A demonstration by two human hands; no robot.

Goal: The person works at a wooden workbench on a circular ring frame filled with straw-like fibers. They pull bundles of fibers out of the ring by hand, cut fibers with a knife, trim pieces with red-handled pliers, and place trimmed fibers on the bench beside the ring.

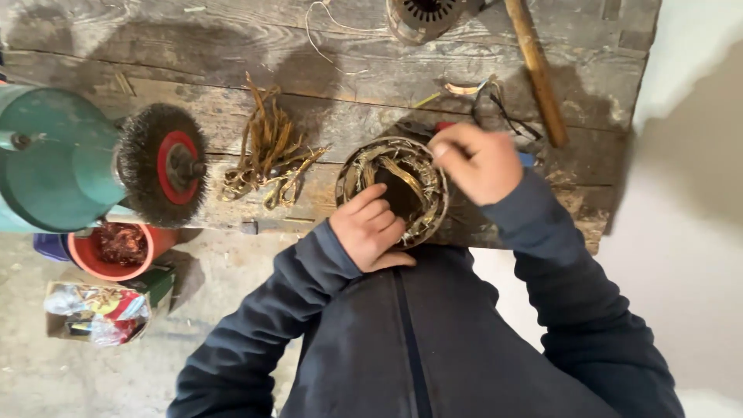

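The motor stator (395, 190) sits at the near edge of the wooden bench (325, 85), directly in front of the person. Its bore axis points up toward the camera, so the round end face and the dark central opening are both visible. Tangled copper windings ring the opening.

The left hand (371, 228) rests on the near-left rim of the stator. Its fingers are curled loosely, with the fingertips reaching over the windings toward the bore. It steadies the stator; a full grasp cannot be confirmed.

The right hand (478, 161) is at the far-right rim of the stator. Its fingers are closed tightly, pinched together at the rim. What the fingers clamp is hidden. A red and blue handle part shows just beside this hand.

A pile of removed copper wire strands (271, 151) lies on the bench, to the left of the stator and apart from it. A green bench grinder (54, 159) with a wire brush wheel (159, 164) stands at the left end. A second stator (422, 17) and a wooden handle (538, 73) lie at the far side. An orange bucket (116, 251) holding copper scrap stands on the floor below the grinder.
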